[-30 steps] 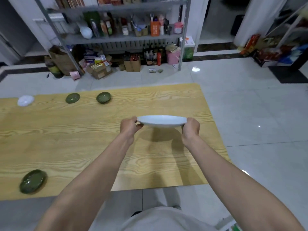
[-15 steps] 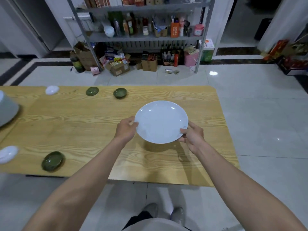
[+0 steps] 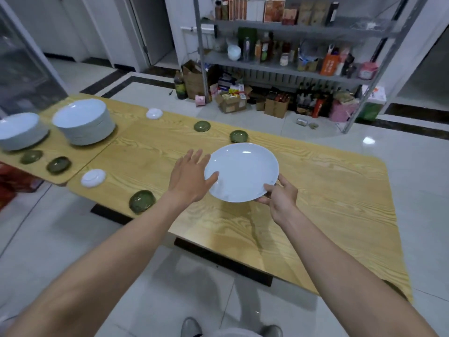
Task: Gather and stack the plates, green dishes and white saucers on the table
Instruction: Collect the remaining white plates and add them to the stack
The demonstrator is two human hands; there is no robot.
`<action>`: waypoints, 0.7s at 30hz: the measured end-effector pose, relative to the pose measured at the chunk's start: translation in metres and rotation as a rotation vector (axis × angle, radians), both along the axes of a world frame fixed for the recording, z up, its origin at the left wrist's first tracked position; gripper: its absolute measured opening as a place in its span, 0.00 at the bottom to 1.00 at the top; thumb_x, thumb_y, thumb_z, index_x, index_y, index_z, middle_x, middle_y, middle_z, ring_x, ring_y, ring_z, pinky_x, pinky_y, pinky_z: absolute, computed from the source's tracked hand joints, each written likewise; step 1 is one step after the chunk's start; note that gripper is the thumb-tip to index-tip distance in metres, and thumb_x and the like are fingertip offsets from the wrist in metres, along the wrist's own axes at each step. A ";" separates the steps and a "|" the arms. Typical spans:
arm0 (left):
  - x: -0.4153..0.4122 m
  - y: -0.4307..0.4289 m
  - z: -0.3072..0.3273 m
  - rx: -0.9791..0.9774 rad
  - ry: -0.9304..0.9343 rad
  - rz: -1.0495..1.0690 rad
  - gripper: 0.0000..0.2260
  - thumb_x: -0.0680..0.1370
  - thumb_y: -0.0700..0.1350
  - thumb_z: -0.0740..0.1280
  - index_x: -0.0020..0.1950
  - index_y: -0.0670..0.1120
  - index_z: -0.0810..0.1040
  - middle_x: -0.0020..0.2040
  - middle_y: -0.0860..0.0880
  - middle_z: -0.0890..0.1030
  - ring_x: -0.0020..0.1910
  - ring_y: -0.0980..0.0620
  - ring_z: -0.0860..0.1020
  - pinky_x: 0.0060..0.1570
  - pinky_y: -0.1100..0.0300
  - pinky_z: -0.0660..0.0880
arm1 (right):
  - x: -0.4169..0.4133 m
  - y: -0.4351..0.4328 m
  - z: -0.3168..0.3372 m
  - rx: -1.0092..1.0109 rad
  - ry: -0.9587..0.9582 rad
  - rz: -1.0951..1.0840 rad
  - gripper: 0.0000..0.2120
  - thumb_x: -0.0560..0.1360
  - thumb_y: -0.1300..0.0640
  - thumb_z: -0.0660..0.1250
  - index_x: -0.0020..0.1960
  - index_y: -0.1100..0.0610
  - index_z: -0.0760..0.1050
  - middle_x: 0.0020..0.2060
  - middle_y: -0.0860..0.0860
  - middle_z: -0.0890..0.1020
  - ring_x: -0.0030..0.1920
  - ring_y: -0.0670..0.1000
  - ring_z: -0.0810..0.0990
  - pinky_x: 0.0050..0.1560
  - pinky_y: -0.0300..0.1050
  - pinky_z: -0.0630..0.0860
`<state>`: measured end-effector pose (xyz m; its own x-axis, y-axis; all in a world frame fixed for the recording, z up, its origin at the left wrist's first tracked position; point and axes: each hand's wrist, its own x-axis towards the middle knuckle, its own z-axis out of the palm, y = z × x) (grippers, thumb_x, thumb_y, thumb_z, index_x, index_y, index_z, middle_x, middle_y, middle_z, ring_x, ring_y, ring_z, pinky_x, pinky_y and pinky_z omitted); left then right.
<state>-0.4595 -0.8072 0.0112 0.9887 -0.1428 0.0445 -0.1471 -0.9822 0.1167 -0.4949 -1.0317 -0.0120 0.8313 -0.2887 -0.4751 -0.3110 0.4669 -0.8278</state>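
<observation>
A white plate (image 3: pixel 243 172) hangs above the wooden table (image 3: pixel 328 190), tilted toward me. My right hand (image 3: pixel 279 198) grips its near right rim. My left hand (image 3: pixel 189 178) lies at the plate's left rim with fingers spread straight and the thumb over the edge. Two stacks of white plates (image 3: pixel 83 124) (image 3: pixel 19 131) stand at the far left. Green dishes (image 3: pixel 142 201) (image 3: pixel 59 164) (image 3: pixel 31 156) (image 3: pixel 202 126) (image 3: pixel 239 136) and white saucers (image 3: pixel 93 178) (image 3: pixel 154 113) lie scattered on the table.
A second table leaf (image 3: pixel 60 152) joins at the left and carries the stacks. A metal shelf rack (image 3: pixel 279 66) with bottles and boxes stands beyond the table. A red crate (image 3: pixel 9 181) sits on the floor at left. My shoes (image 3: pixel 192 327) show below.
The view has swung left, revealing the plate stacks. The plate has tilted further toward me, and my left hand has loosened from a grip to spread fingers at the rim.
</observation>
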 end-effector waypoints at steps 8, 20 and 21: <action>0.000 0.127 0.019 -0.013 -0.051 0.131 0.30 0.81 0.64 0.53 0.79 0.51 0.60 0.81 0.48 0.57 0.80 0.46 0.52 0.76 0.47 0.52 | 0.028 0.130 0.015 -0.024 -0.015 0.080 0.30 0.75 0.75 0.62 0.74 0.58 0.69 0.62 0.58 0.78 0.31 0.51 0.85 0.35 0.53 0.83; 0.014 0.290 0.015 -0.042 -0.081 0.286 0.29 0.81 0.63 0.53 0.79 0.51 0.59 0.81 0.49 0.55 0.80 0.46 0.50 0.77 0.49 0.49 | 0.066 0.307 0.005 -0.009 -0.002 0.195 0.29 0.77 0.73 0.64 0.75 0.57 0.67 0.61 0.54 0.77 0.34 0.51 0.85 0.46 0.61 0.83; 0.019 0.299 0.015 -0.037 -0.086 0.300 0.29 0.81 0.63 0.53 0.79 0.51 0.59 0.81 0.49 0.56 0.80 0.46 0.50 0.77 0.48 0.50 | 0.072 0.319 0.006 -0.012 0.003 0.200 0.29 0.77 0.73 0.64 0.75 0.57 0.67 0.60 0.53 0.77 0.34 0.51 0.85 0.45 0.60 0.84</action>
<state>-0.4409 -0.5078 0.0258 0.9789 0.1583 0.1295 0.1379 -0.9785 0.1531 -0.4231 -0.7131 -0.0057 0.8712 -0.1237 -0.4751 -0.3989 0.3860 -0.8318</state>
